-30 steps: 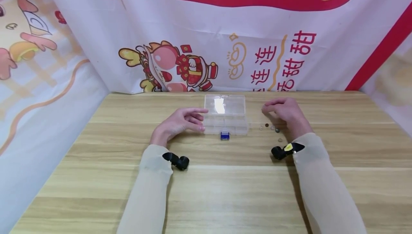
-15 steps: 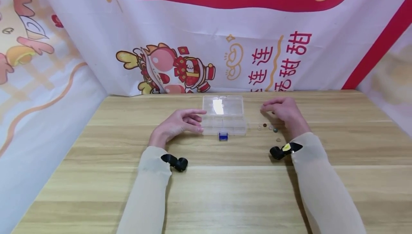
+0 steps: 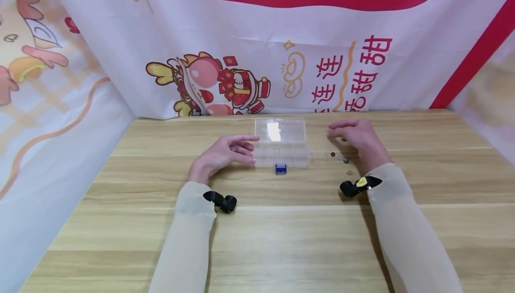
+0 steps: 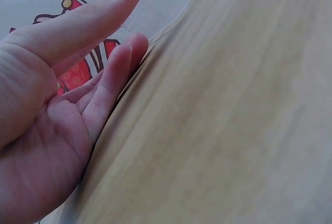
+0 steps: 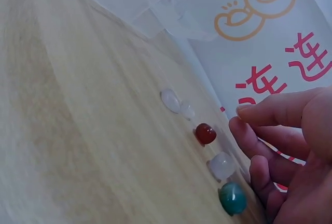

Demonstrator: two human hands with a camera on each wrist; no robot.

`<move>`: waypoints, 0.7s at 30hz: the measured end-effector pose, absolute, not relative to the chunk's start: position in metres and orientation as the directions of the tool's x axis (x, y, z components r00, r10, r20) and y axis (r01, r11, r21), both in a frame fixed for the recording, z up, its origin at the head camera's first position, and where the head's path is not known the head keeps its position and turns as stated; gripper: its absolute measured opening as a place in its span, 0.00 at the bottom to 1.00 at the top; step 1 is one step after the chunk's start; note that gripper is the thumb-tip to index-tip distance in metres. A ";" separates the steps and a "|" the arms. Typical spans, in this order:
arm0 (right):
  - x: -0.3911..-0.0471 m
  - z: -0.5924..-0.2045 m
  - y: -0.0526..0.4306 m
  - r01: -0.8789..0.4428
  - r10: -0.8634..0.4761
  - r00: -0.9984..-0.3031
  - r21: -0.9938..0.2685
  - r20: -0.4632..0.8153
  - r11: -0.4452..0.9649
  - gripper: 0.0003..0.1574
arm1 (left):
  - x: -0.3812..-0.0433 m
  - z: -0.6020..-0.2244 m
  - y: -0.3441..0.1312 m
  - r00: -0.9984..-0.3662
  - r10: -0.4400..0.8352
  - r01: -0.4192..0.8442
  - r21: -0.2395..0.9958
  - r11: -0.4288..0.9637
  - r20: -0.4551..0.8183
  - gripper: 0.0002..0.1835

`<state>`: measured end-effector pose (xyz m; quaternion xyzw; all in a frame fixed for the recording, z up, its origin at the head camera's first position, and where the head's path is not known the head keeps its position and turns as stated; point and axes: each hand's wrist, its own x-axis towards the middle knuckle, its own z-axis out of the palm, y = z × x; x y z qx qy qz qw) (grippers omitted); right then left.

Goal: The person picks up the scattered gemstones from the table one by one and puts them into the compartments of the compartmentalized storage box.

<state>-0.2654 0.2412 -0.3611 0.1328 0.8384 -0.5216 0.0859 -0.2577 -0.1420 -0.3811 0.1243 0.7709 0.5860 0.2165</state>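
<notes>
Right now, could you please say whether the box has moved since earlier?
No; in the head view, the box shows no clear shift against the table.

Printed cloth (image 3: 241, 24) hangs behind a wooden table (image 3: 281, 248)

A printed cloth (image 3: 249, 22) is hanging across the upper frame, a cartoon figure (image 3: 205, 85) showing left of centre, red lettering (image 3: 363, 81) right; a wood-grained counter (image 3: 277, 248) is filling the bottom.

This seems a screened-off workspace: printed hangings (image 3: 241, 24) surround a wood-grain table (image 3: 277, 244).
</notes>
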 end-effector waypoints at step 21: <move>-0.262 -0.334 0.215 0.192 0.015 -0.978 -0.874 -0.207 0.447 0.26 | -0.260 -0.380 -0.143 -0.868 0.456 -0.073 0.959 0.273 -0.196 0.35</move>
